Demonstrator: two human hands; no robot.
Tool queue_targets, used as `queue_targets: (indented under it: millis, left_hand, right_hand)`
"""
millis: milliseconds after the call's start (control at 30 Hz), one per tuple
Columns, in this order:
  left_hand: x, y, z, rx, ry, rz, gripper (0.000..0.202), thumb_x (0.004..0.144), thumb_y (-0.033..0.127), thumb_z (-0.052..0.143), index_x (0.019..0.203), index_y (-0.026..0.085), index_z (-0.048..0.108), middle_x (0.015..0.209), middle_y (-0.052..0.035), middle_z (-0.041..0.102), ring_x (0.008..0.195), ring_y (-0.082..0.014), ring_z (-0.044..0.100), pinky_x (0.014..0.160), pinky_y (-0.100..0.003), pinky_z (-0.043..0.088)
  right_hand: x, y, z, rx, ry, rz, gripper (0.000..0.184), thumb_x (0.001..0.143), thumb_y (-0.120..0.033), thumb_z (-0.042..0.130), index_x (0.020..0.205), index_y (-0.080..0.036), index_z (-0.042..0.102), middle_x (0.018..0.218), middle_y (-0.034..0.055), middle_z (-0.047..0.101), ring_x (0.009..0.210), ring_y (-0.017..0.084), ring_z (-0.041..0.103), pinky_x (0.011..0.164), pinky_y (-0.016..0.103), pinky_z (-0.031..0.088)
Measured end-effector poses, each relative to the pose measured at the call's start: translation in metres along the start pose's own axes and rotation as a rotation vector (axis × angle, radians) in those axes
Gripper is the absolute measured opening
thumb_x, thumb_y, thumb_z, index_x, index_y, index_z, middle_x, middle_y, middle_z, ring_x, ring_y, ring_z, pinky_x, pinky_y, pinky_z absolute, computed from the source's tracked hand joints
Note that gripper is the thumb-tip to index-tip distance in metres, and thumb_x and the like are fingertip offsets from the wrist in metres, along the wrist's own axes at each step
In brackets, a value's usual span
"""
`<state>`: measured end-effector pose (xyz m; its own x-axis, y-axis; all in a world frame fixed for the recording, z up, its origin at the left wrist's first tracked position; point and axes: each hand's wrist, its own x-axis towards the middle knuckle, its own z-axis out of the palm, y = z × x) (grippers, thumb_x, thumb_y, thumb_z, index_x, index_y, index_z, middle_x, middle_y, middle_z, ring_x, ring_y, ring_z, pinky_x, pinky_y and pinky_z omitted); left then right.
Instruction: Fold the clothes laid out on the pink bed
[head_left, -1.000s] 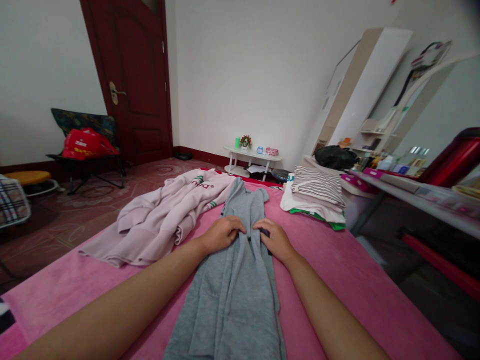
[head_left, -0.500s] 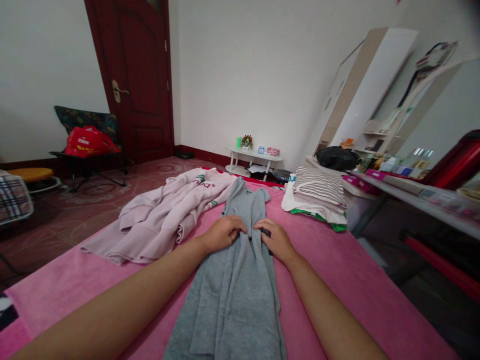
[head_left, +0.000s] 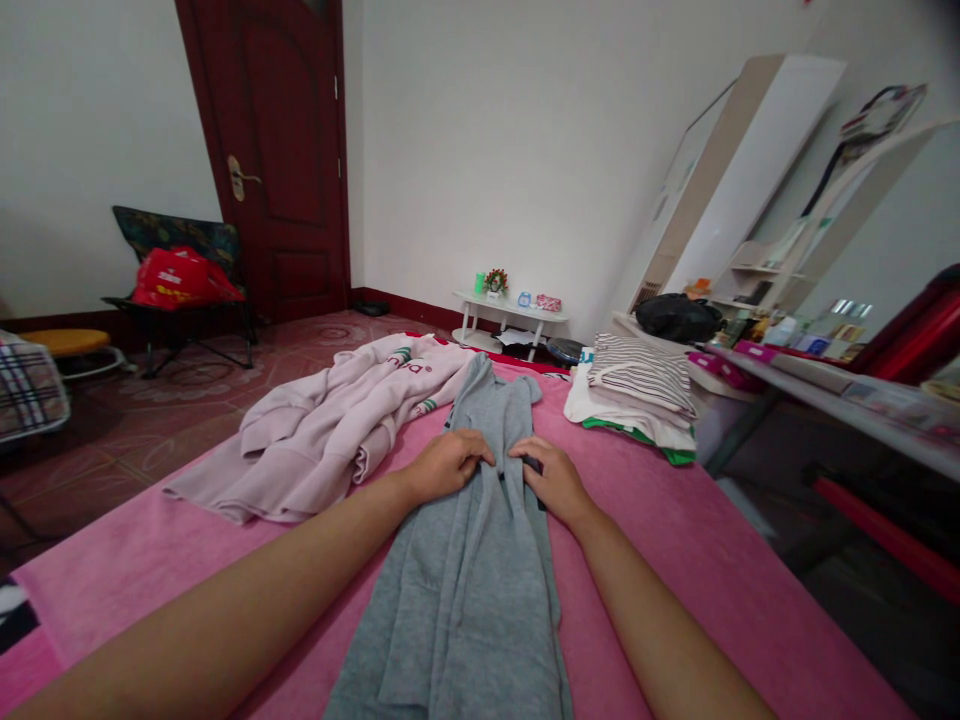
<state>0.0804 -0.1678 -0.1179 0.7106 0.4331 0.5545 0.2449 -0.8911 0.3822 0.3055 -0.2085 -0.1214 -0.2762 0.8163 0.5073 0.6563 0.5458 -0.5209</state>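
Both hands on a grey garment point(head_left: 469, 590), laid lengthwise down the middle of the bed point(head_left: 675, 560), on its pink cover. The garment's far end points toward the wall and its near end runs out of the bottom of the view.

Left hand point(head_left: 448, 465): palm down on the cloth about a third of the way from the far end. Fingers curled inward toward the centre fold, tips pressing the fabric. Thumb hidden, so cannot tell if this grip is actually pinching cloth or just resting on it.

Right hand point(head_left: 553, 480): just beside the left, fingertips nearly meeting it across the centre line. Fingers bent and pressed together, grip closed on the garment's edge. A small dark piece point(head_left: 531, 465) shows under the fingertips; too small to say what it is.

A pale pink sweatshirt point(head_left: 337, 425) lies crumpled on the bed left of the garment, its edge touching the garment's far end. A stack of folded clothes point(head_left: 637, 395), striped piece on top, sits at the right far corner of the bed, apart from the hands.

Off the bed:
- cluttered bench point(head_left: 825, 385) at right
- low white side table point(head_left: 510, 312) by the wall
- dark red door point(head_left: 277, 150)
- folding chair point(head_left: 180, 300) with a red bag point(head_left: 180, 278) on it
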Motion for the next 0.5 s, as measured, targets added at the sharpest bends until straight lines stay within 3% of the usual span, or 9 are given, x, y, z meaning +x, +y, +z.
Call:
queue_targets:
  millis: [500]
  left_hand:
    - [0.0002, 0.0007, 0.0003, -0.011, 0.002, -0.01, 0.043, 0.07, -0.006, 0.043, 0.094, 0.017, 0.069, 0.09, -0.0029, 0.068, 0.09, -0.0161, 0.06, 0.086, -0.027, 0.045]
  right_hand:
    - [0.0003, 0.0002, 0.0, 0.01, 0.001, -0.012, 0.036, 0.071, -0.002, 0.05, 0.092, -0.023, 0.07, 0.095, 0.0031, 0.065, 0.093, 0.017, 0.06, 0.087, 0.032, 0.046]
